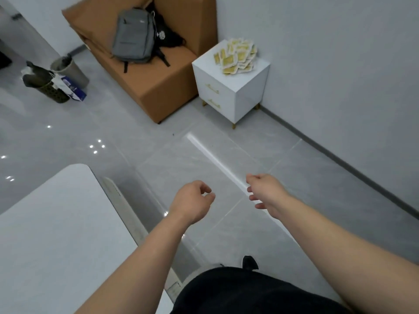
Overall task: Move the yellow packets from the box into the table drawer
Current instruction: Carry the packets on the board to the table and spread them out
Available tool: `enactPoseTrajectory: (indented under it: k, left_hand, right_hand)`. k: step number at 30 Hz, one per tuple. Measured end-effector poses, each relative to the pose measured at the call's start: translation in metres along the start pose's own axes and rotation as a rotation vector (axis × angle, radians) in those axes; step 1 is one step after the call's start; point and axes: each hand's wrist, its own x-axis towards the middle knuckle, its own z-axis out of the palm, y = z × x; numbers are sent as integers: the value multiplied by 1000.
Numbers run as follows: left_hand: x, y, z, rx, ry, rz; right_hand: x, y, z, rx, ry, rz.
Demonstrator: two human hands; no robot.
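A heap of several yellow packets (pixel 237 55) lies on top of a small white side table (pixel 249 91) that stands against the wall at the upper right. The table has two drawers (pixel 213 95) with gold handles, both closed. No box shows in this view. My left hand (pixel 192 200) hangs over the floor in the middle, fingers loosely curled, holding nothing. My right hand (pixel 263 192) is beside it to the right, fingers relaxed and empty. Both hands are well short of the side table.
An orange sofa (pixel 145 71) with a grey backpack (pixel 133 37) stands left of the side table. Bins (pixel 56 80) and a blue box stand at the far left. A white tabletop (pixel 56 234) fills the lower left. Grey tiled floor (pixel 226 159) lies between me and the side table.
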Motion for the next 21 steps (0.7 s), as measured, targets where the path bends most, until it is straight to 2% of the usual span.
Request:
enactPoseTrajectory:
  k: [5, 11, 17, 21]
  left_hand:
    - [80, 10, -32, -69, -19, -9]
    - [221, 22, -98, -100, -58, 30]
    - [372, 49, -205, 21, -96, 51]
    - [459, 92, -236, 72, -171, 100]
  right_hand:
    - [55, -59, 6, 36, 11, 11]
    - [150, -153, 31, 80, 65, 17]
    - [225, -251, 44, 201, 125, 130]
    - [275, -310, 37, 285, 164, 161]
